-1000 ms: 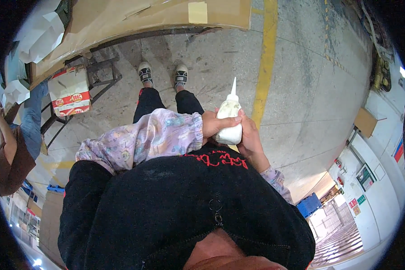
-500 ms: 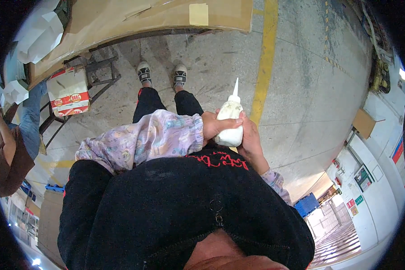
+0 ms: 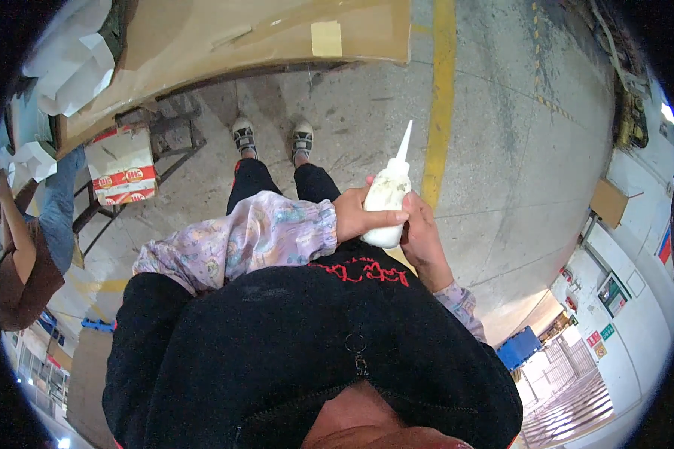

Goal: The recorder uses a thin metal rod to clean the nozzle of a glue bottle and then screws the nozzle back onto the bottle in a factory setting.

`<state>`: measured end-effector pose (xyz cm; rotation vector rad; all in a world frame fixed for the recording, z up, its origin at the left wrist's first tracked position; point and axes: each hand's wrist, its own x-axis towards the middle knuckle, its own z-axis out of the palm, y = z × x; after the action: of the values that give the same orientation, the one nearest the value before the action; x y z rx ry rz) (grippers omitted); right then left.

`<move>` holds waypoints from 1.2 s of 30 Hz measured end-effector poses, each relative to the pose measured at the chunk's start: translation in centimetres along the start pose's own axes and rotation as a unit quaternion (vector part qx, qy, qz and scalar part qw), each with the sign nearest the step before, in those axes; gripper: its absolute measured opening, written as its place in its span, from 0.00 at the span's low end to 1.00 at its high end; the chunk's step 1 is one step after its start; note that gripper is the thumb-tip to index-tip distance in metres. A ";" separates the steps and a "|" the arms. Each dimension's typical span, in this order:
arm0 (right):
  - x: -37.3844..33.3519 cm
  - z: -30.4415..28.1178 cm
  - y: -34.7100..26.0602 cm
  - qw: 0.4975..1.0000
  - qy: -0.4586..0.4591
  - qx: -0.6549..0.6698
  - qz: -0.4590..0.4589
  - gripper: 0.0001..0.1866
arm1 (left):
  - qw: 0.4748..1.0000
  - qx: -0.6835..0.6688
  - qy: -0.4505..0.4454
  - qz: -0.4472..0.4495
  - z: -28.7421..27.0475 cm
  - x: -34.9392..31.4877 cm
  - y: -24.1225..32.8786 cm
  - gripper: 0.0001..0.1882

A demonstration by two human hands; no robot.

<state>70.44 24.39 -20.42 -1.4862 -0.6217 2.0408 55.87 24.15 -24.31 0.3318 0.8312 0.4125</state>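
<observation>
A white squeeze bottle (image 3: 387, 196) with a long, pointed nozzle is held in front of my chest. It leans slightly, its tip aimed away from me and a little to the right. Dark smudges mark its upper part. My left hand (image 3: 354, 215) is wrapped round the bottle from the left, the thumb lying across its lower front. From the other side, my right hand (image 3: 424, 238) grips it, with the thumb pressed to the bottle's right edge and the other fingers partly hidden behind.
Ahead stands a brown-covered table (image 3: 262, 37) with a yellow paper square (image 3: 326, 39) near its edge. White paper pieces (image 3: 75, 75) are at its left. A red-and-white carton (image 3: 123, 166) rests on a metal-framed bench. A co-worker (image 3: 34, 262) is at far left. A yellow floor line (image 3: 441, 105) runs on the right.
The bottle tilts a bit more to the right. My right thumb has shifted lower along its side. The view has moved slightly, and both hands still hold the bottle.
</observation>
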 end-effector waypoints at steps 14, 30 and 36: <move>0.9 6.7 -12.4 0.930 -0.191 -0.160 -0.269 0.26 | 0.908 0.178 0.080 0.371 -0.5 -7.5 7.6 0.41; 0.6 13.6 -12.0 0.883 -0.262 -0.178 -0.346 0.25 | 0.841 0.205 0.244 0.437 -1.3 -13.1 7.0 0.32; 0.3 13.6 -12.3 0.866 -0.215 -0.206 -0.403 0.25 | 0.847 0.199 0.246 0.427 -0.7 -12.9 7.9 0.32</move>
<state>59.23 33.10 -8.88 -0.7095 -1.6254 1.5827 45.81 24.94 -13.01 1.0314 1.2556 1.2023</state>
